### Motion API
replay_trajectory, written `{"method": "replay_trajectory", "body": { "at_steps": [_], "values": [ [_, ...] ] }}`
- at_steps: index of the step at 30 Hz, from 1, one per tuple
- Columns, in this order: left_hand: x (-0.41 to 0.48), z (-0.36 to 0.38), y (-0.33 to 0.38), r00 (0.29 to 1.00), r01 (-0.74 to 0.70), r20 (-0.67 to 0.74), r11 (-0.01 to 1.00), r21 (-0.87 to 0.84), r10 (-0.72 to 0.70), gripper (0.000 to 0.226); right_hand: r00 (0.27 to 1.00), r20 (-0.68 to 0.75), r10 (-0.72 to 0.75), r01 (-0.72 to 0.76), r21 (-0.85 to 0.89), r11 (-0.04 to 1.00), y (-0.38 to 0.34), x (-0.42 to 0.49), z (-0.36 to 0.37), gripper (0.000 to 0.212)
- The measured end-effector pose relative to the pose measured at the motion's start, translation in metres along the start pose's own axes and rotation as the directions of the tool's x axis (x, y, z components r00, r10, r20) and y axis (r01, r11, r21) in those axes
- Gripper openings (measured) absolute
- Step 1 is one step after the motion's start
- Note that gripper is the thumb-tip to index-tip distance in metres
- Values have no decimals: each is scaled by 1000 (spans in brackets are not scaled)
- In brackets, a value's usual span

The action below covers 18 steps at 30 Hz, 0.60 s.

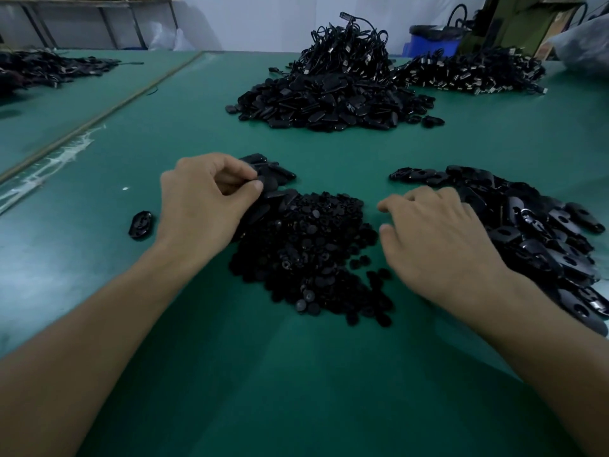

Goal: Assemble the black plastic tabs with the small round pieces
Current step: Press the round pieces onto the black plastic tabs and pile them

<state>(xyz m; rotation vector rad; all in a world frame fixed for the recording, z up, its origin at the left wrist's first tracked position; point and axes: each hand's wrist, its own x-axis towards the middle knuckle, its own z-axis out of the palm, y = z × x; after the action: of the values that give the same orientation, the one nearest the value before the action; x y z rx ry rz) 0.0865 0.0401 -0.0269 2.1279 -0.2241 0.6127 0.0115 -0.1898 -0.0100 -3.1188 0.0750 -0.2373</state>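
Both bare hands work low over a green table mat [296,374]. On the left hand [204,196] the fingers are curled, with thumb and forefinger pinching a black tab [268,188] at the far-left edge of the pile of small round pieces [313,255]. Whether a round piece is already fitted to it I cannot tell. Palm down, the right hand [438,239] has its fingers loosely spread between that pile and the near pile of tabs [534,232] and grips nothing that shows.

1 loose tab [141,224] lies alone left of the left wrist, and a small cluster of tabs [276,169] sits just beyond the left fingers. Farther back is a big heap of tabs [333,100], with 2 tangles of black cables behind it: the central cables [349,51] and the right cables [471,72]. Another dark pile [49,67] lies far left.

Across the mat a diagonal seam strip [99,117] runs beside whitish tape residue [56,156]. Beyond the table stand a white wall [263,18], a metal frame [82,21] and a blue bin [431,41].
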Motion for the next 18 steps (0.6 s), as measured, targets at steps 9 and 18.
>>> {"method": "replay_trajectory", "body": {
  "at_steps": [9,18],
  "values": [
    [2,-2,-8,999,-30,37,992,122,26,6,999,35,-8,4,107,994,1,14,3,32],
    [2,-4,-12,998,-50,53,967,252,38,12,976,196,99,-102,5,995,11,69,9,46]
  ]
}}
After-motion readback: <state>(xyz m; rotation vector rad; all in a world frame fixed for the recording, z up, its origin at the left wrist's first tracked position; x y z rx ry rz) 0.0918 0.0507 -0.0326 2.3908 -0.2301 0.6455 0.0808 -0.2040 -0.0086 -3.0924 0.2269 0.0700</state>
